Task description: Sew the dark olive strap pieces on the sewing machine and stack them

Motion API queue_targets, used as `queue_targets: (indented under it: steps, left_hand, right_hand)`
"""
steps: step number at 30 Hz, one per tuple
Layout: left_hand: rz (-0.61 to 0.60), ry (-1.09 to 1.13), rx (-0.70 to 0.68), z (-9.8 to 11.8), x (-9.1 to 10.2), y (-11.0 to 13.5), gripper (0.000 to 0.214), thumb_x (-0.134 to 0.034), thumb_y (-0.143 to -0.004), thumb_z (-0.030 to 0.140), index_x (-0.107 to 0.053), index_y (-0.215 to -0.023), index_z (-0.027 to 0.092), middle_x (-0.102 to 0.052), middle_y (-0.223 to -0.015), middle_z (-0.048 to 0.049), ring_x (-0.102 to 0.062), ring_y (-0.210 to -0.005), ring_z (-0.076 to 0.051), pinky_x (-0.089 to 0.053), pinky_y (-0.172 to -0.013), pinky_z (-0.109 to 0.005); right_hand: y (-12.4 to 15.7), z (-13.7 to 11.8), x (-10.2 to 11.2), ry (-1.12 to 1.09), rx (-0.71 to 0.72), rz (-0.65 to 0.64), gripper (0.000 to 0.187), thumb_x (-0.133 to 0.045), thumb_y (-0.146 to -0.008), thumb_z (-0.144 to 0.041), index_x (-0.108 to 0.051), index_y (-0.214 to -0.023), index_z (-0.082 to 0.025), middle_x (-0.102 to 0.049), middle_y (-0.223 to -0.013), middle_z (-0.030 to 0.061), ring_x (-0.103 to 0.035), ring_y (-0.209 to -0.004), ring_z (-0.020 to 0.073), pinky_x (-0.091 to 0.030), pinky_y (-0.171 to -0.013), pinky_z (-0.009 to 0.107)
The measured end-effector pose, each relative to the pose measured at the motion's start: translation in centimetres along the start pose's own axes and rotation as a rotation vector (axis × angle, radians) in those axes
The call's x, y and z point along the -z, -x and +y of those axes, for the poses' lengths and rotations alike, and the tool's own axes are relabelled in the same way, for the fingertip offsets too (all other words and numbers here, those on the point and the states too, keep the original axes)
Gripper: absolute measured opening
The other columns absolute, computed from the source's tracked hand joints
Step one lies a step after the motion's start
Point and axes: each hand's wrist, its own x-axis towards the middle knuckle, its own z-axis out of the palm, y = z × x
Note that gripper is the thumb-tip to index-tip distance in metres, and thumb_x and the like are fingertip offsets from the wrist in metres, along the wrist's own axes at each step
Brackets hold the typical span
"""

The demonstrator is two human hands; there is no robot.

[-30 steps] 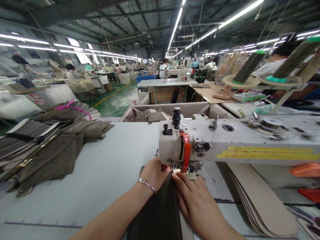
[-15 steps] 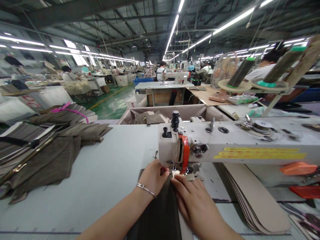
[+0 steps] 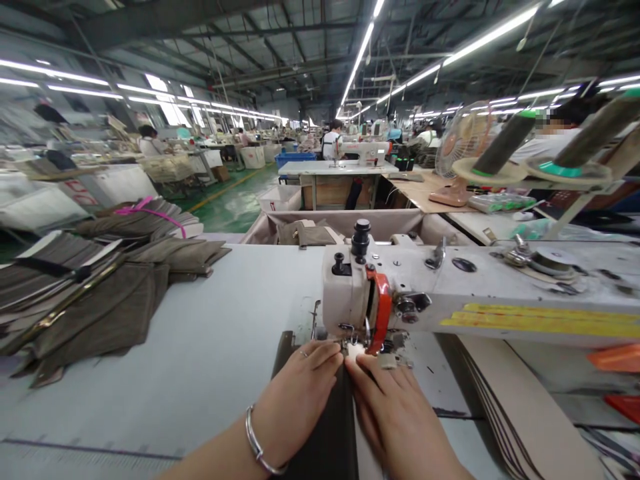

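a pale worktop (image 3: 200, 360) runs under the view. nearest, the left hand (image 3: 295, 400) and right hand (image 3: 395, 413) lie flat, fingers (image 3: 320, 353) stretched out and gripping nothing, pressing a dark fabric strip (image 3: 330, 433) between them. its far end sits at the fingertips, under the sewing machine (image 3: 450, 287). folded brown pieces (image 3: 90, 293) are stacked farther left.

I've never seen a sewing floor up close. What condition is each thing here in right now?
Left hand: flat on the dark fabric.
Right hand: flat, fingertips at the needle.
Dark fabric strip: lying under the presser foot.
Sewing machine: upright, threaded.
Brown fabric pieces: stacked loosely.
Desk fan: standing; spinning unclear.
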Motion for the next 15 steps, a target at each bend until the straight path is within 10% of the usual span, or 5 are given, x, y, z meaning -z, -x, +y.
queue_targets:
  steps: [8, 15]
  left_hand:
    - [-0.070, 0.072, -0.094, 0.2, 1.3, 3.0, 0.049, -0.056, -0.091, 0.025, -0.043, -0.138, 0.017, -0.045, -0.144, -0.0095, -0.041, -0.134, -0.025, -0.036, -0.112, -0.042]
    - [0.090, 0.245, -0.383, 0.7, 0.5, 6.7, 0.035, -0.050, -0.096, 0.023, -0.052, -0.131, 0.026, -0.065, -0.123, -0.0035, -0.053, -0.123, -0.017, -0.037, -0.111, -0.034]
  right_hand:
    - [0.8, 0.1, -0.3, -0.023, -0.019, -0.023, 0.047, -0.048, -0.087, -0.012, -0.049, -0.132, -0.021, -0.057, -0.123, 0.0059, -0.053, -0.104, 0.0252, -0.048, -0.086, 0.045]
    - [0.7, 0.2, -0.6, -0.003, -0.020, -0.023, 0.040, -0.046, -0.090, -0.016, -0.052, -0.130, -0.020, -0.058, -0.122, 0.0074, -0.053, -0.104, 0.0263, -0.047, -0.086, 0.046]
